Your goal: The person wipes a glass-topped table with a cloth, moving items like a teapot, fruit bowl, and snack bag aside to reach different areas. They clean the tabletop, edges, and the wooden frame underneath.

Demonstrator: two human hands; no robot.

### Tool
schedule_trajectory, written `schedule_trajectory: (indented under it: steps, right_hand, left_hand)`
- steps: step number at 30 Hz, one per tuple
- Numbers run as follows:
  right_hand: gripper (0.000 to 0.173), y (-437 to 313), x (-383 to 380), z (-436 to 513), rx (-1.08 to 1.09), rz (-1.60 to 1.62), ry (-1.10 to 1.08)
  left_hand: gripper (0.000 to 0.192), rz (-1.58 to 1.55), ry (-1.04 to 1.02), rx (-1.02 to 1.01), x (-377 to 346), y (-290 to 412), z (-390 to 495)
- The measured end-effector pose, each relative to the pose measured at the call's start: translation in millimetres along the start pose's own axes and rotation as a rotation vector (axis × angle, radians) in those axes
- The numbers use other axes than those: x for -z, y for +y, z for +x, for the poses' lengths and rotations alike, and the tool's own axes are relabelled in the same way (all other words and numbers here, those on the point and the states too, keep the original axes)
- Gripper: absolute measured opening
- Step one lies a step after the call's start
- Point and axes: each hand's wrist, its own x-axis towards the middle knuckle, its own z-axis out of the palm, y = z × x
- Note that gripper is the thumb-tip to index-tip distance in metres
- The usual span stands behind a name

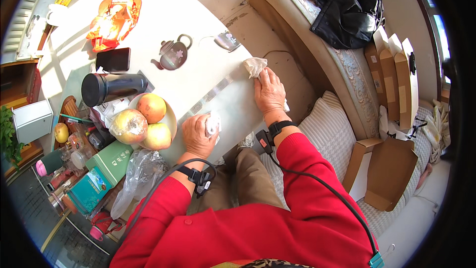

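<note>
My left hand [197, 136] is closed around a crumpled white tissue [213, 124] on the near part of the pale table [238, 108]. At the table's right edge, my right hand [269, 91] presses on a wad of off-white tissue or cloth [255, 66], which sticks out past the fingertips. Another bit of white shows beside the right palm. Left of my left hand stands a bowl [171, 119] with three apple-like fruits [151, 108], one wrapped in clear film. A dark teapot picture [174, 55] and a cup picture [227, 41] appear printed on the tabletop.
A black flask [111, 87], a phone [113, 59] and an orange-red bag [117, 18] lie on the left side. Green boxes [111, 162] and a clear plastic bag [143, 175] crowd the near left. A sofa [297, 15] and cardboard boxes [390, 175] are at right.
</note>
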Motion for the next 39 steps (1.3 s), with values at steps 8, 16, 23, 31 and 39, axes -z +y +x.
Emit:
schedule_trajectory:
  steps: [8,16,23,31,39]
  right_hand:
    - [0.036,5,-4,-1,0.001,0.021,-0.004]
    - [0.037,5,8,4,0.018,0.129,-0.056]
    - [0.052,10,13,6,0.004,0.247,-0.147]
    - [0.052,45,23,19,-0.064,0.595,-0.412]
    - [0.024,75,-79,158,-0.032,0.779,-0.101]
  left_hand:
    - [0.043,-0.025,0.153,0.048,-34,3,116]
    - [0.048,0.182,0.277,0.307,-72,-24,190]
    - [0.039,0.356,0.293,0.370,-86,-62,258]
    - [0.039,0.409,0.283,0.277,-70,-63,261]
    - [0.039,0.405,0.264,0.205,-76,-56,274]
